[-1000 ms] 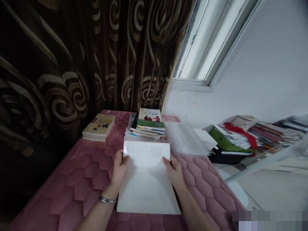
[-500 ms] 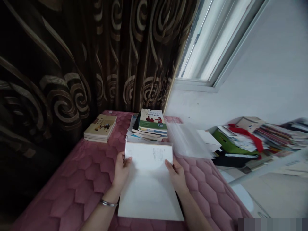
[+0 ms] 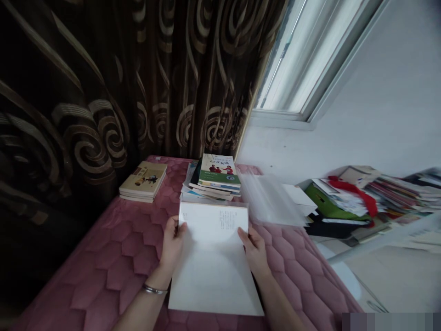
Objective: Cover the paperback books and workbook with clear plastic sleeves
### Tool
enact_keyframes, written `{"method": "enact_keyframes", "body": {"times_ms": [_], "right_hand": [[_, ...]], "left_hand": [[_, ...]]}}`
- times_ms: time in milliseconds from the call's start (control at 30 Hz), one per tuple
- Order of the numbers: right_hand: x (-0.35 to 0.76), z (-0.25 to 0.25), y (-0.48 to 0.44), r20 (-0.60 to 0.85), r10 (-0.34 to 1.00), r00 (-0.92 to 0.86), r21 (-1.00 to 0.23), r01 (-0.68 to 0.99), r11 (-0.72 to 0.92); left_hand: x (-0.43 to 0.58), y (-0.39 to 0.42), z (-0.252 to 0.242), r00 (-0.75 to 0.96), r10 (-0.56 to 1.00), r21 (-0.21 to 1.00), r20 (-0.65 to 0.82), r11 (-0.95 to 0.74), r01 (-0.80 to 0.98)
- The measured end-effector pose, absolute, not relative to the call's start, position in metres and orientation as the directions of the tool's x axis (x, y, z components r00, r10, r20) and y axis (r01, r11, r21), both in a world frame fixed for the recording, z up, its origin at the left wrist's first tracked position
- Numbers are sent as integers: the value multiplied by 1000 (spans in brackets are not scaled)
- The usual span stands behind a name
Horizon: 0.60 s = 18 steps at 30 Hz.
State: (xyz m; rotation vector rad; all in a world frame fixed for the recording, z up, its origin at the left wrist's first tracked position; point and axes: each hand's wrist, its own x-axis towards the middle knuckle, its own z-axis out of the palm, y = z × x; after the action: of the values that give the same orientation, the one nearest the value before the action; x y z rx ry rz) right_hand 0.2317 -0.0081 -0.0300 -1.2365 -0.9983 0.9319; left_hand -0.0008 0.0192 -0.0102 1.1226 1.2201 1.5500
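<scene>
A white book [image 3: 214, 266] extends toward me between my two hands, with small print on its far part and a blank near part. A thin see-through plastic edge shows along its far end and upper sides. My left hand [image 3: 173, 239] is closed on the left edge, thumb on top and fingers beneath. On the opposite edge, my right hand [image 3: 254, 246] grips in the same way. Just beyond the book stands a pile of books [image 3: 218, 172], a green-and-white one on top. Clear plastic book covers [image 3: 270, 197] lie to the right of that pile.
A small stack of tan books [image 3: 144, 180] sits at the left on the pink quilted surface [image 3: 127, 259]. Behind hangs a dark patterned curtain [image 3: 172, 92]. At the right are a white box [image 3: 299, 198], a green holder with papers [image 3: 319, 200] and a red cloth [image 3: 358, 195].
My hands keep their hold on the book, which stays almost in the same place. The view has shifted very slightly.
</scene>
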Motion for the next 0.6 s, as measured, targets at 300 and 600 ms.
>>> {"method": "enact_keyframes", "body": {"times_ms": [300, 600], "right_hand": [[231, -30, -6, 128, 938, 321, -992, 38, 123], [231, -29, -4, 165, 935, 315, -985, 96, 142]], "left_hand": [[0, 17, -9, -229, 963, 982, 143, -166, -87], [0, 20, -7, -261, 952, 976, 159, -192, -106]]}}
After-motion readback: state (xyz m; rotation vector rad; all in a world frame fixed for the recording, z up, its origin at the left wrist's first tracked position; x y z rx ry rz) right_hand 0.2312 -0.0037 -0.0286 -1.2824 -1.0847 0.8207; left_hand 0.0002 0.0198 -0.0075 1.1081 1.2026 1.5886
